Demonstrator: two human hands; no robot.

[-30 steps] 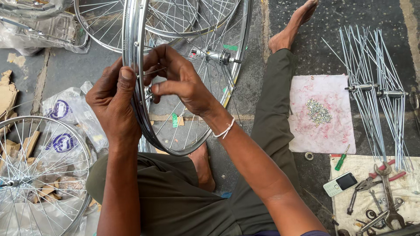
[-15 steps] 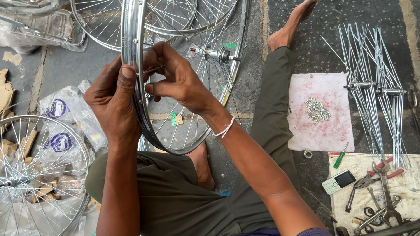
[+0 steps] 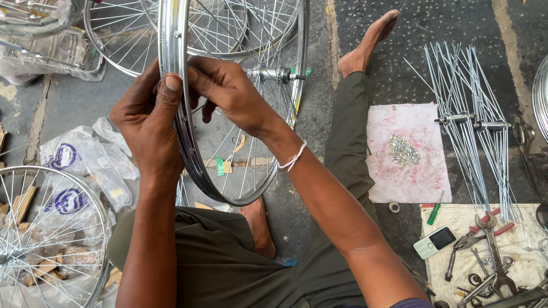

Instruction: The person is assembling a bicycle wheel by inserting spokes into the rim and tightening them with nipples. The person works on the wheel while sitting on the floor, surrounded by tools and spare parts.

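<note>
Wheel rim (image 3: pixel 177 122) standing on edge between the knees, being pinched at its near side by both hands. Left hand (image 3: pixel 149 122) wrapping the outer face, thumb pressing flat on the chrome, fingers closed around the back. Right hand (image 3: pixel 228 94) curling in from the spoke side, fingertips closed on something small at the inner wall (too small to tell, probably a nipple or spoke end). Hub (image 3: pixel 273 75) hanging in the middle of the wheel, spokes fanning out from it.

Doing this well likely meaning: keeping the rim steady with the left thumb, holding the wheel upright rather than letting it lean, working the right fingertips squarely at one hole, not bending neighbouring spokes while reaching through.

Lying around: loose spokes (image 3: pixel 465 122) bundled on the ground to the right, a pale cloth (image 3: pixel 408 177) carrying a small heap of nipples (image 3: pixel 403 150), a second cloth with spanners (image 3: pixel 495 251), a small phone (image 3: pixel 434 242) and a green-handled screwdriver (image 3: pixel 435 212). Another laced wheel (image 3: pixel 40 234) resting at the left over plastic bags (image 3: pixel 85 165), more wheels leaning behind.

Standing in the way: crossing spokes crowding the right fingers, and the outstretched leg (image 3: pixel 351 131) lying between the wheel and the parts cloth.
</note>
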